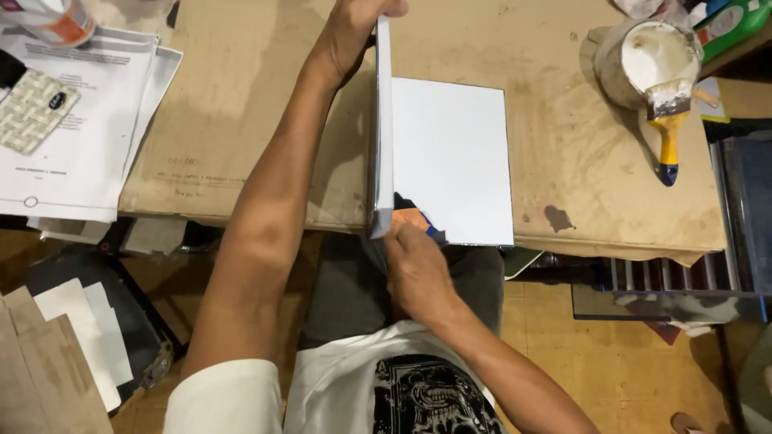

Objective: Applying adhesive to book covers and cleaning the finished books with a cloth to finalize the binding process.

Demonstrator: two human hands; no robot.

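A thick white block of pages (383, 128) stands on its edge on a brown cardboard-covered table (241, 104). My left hand (354, 28) grips its far end from above. At the near end, my right hand (414, 269) presses against its lower corner, where a bit of orange and blue shows. A white sheet or cover (452, 161) lies flat on the table to the right of the upright block, its near edge over the table's front edge.
A pot of white glue (647, 56) with a yellow-handled brush (669, 120) across it sits at the back right. Printed papers (80, 120) lie at the left. Card pieces (56, 354) lie on the floor at the left, dark boards (740, 209) at the right.
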